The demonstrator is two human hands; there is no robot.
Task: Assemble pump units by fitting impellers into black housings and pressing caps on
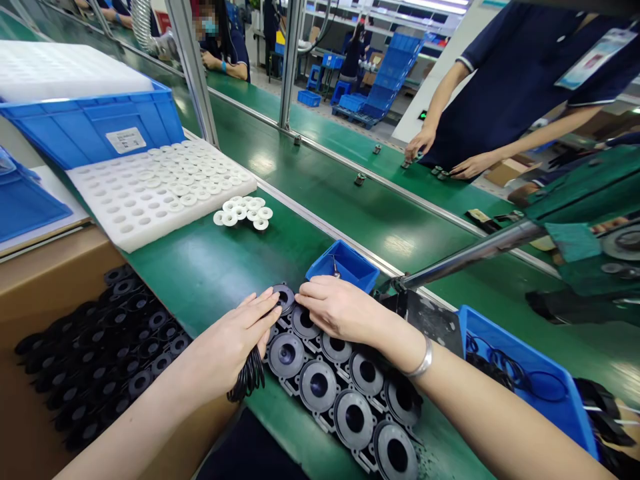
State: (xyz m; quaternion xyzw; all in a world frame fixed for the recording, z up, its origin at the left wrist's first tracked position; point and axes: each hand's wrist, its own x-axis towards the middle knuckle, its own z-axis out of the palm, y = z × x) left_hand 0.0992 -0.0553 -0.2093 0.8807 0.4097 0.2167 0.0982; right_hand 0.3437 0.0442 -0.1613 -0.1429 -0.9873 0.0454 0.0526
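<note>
Black round housings (318, 385) with grey ring faces and dark centre holes lie in rows on the green bench before me. My left hand (250, 320) rests its fingertips on the farthest housing (284, 298). A bunch of thin black rubber rings (249, 377) hangs from beneath that hand's curled fingers. My right hand (336, 305) is over the same end of the rows, thumb and fingertips pinched together beside the farthest housing. Whatever sits in that pinch is hidden. Just behind my right hand stands a small blue tray (357, 267) with a thin metal-tipped tool (336, 268) in it.
White washers (240, 212) lie beside a white foam tray (125, 230) at left. A cardboard box (30, 287) of black housings is below. A blue bin (565, 380) with black rings stands right, near a metal bar (470, 253). Across the belt, a co-worker's hands (423, 143) handle small parts.
</note>
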